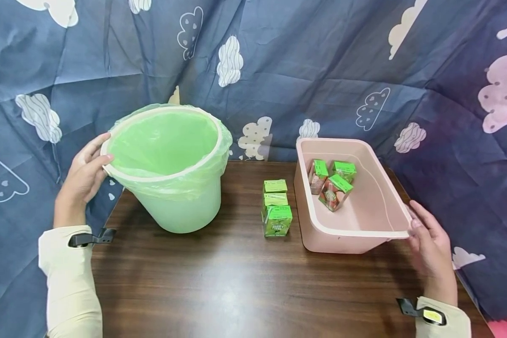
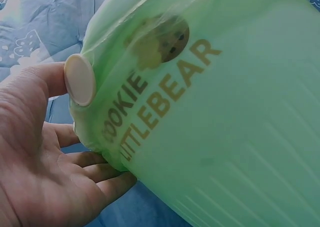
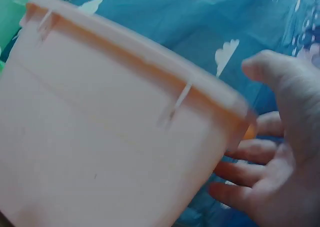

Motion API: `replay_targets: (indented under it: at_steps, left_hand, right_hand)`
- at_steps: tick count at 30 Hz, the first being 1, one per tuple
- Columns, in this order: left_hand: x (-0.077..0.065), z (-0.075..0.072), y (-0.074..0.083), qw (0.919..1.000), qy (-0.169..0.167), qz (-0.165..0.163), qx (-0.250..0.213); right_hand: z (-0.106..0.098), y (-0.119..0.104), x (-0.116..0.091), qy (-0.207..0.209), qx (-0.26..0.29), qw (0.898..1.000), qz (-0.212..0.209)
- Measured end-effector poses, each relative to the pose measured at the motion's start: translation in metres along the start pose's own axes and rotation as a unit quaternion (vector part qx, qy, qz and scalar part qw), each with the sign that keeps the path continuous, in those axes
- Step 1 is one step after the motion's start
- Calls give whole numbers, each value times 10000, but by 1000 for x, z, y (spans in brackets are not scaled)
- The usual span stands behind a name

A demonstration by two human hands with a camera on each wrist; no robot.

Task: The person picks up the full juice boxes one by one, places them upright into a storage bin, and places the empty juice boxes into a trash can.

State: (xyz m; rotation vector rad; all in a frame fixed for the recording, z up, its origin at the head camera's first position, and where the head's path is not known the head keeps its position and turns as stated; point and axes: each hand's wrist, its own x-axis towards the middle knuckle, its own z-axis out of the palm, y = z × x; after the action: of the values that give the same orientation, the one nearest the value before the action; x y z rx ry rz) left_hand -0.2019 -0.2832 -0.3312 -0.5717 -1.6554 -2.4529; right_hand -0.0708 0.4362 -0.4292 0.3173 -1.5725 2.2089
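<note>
At the left of the head view stands a pale green trash bin (image 1: pixel 181 213) lined with a green plastic bag (image 1: pixel 165 141). My left hand (image 1: pixel 82 171) holds the bin's left rim, thumb on the rim and fingers along the outside in the left wrist view. On the right, a pink plastic tub (image 1: pixel 376 188) contains three small drink cartons (image 1: pixel 335 191) with green tops. My right hand (image 1: pixel 431 249) is at the tub's near right corner. In the right wrist view, its thumb stands apart from the rim and its loosely extended fingers (image 3: pixel 245 172) lie against the tub's end.
Between bin and tub, three green drink cartons (image 1: pixel 277 220) stand in a row on the dark wooden table (image 1: pixel 236 281). A blue cloth with cloud prints (image 1: pixel 270 61) hangs behind the table and along its sides.
</note>
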Motion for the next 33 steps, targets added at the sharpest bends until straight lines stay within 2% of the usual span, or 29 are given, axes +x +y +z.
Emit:
replay_targets:
  at_steps: [3, 6, 9, 12, 14, 18, 22, 26, 29, 33]
  left_hand:
    - [0, 2, -1, 10000, 12, -13, 49]
    - [1, 1, -2, 10000, 40, 20, 72]
    - [1, 0, -1, 9999, 63, 27, 113]
    - [0, 0, -1, 9999, 78, 33, 96]
    - [0, 1, -2, 9999, 90, 43, 65]
    - [1, 3, -5, 9999, 113, 28, 24]
    - [1, 2, -5, 9998, 132, 44, 146]
    - [1, 2, -6, 9996, 142, 81, 239]
    - [2, 1, -7, 9996, 155, 85, 204]
    - [2, 1, -7, 9997, 166, 122, 148]
  right_hand:
    - [13, -14, 0, 573, -58, 9975, -403]
    - [29, -31, 3, 678, -20, 9931, -951]
    - [46, -47, 3, 186, 309, 9890, -1435]
    - [67, -58, 2, -361, 726, 9818, -1717]
    - [82, -60, 0, -817, 1146, 9727, -1847]
    - [114, -56, -9, -1603, 1323, 9599, -1884]
    - [139, -37, -19, -2243, 891, 9517, -1898]
    - [152, -15, -30, -2619, 265, 9480, -1789]
    - [159, 1, -43, -2693, -516, 9514, -1403]
    - [172, 28, -59, -2638, -1720, 9460, -774]
